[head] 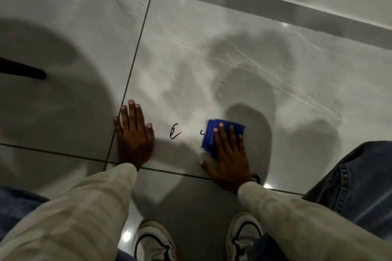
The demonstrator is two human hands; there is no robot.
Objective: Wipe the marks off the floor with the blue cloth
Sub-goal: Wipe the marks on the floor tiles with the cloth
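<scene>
A folded blue cloth [209,136] lies on the glossy grey tile floor [191,59]. My right hand [228,152] presses flat on top of it, fingers spread over the cloth. Just left of the cloth a short black stroke [202,133] shows at its edge. Further left a black looped mark [174,132] sits on the tile between my two hands. My left hand [133,133] rests flat on the floor with fingers apart, holding nothing, on the tile joint.
A dark furniture leg [23,70] reaches in from the left edge. A grey skirting board [275,2] and white wall run along the top right. My white shoes [154,239] and jeans-clad knees [356,186] are near the bottom.
</scene>
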